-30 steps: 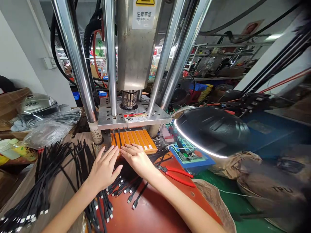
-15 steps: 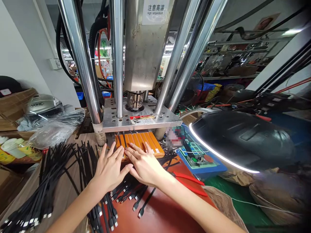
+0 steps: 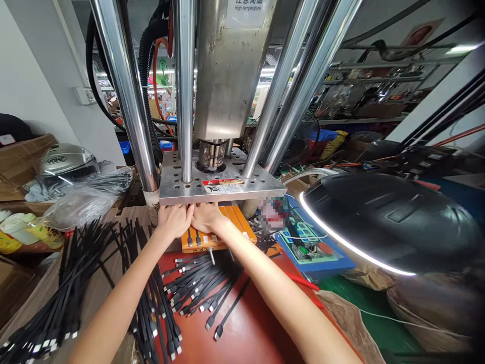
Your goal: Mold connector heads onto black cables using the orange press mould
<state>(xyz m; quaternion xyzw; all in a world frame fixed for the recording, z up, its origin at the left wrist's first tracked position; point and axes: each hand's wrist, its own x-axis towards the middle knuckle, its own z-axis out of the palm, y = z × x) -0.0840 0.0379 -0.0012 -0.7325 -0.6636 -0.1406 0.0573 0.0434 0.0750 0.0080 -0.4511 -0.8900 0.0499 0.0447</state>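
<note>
An orange grooved fixture (image 3: 238, 226) lies under the metal press plate (image 3: 178, 191), with black cables in its left grooves, their plugs at the front edge. My left hand (image 3: 174, 220) reaches under the plate at the fixture's left side. Close beside it, nearly touching, my right hand (image 3: 206, 217) rests over the fixture's middle. The plate hides most of the fingers of both hands, so their grip does not show. Loose black cables with metal plugs (image 3: 197, 283) spread over the red mat (image 3: 250, 323) in front of the fixture.
More black cables (image 3: 64, 288) lie in bundles at the left. Steel columns (image 3: 125, 91) flank the press. A control box (image 3: 303, 247) with buttons stands to the right, beside a black ring-lit lamp (image 3: 379, 217). Red-handled pliers (image 3: 303, 282) lie partly behind my right forearm.
Both hands have moved forward from the fixture's front, and their fingers have gone under the press plate. The fixture's front edge and the cable plugs there have come into view.
</note>
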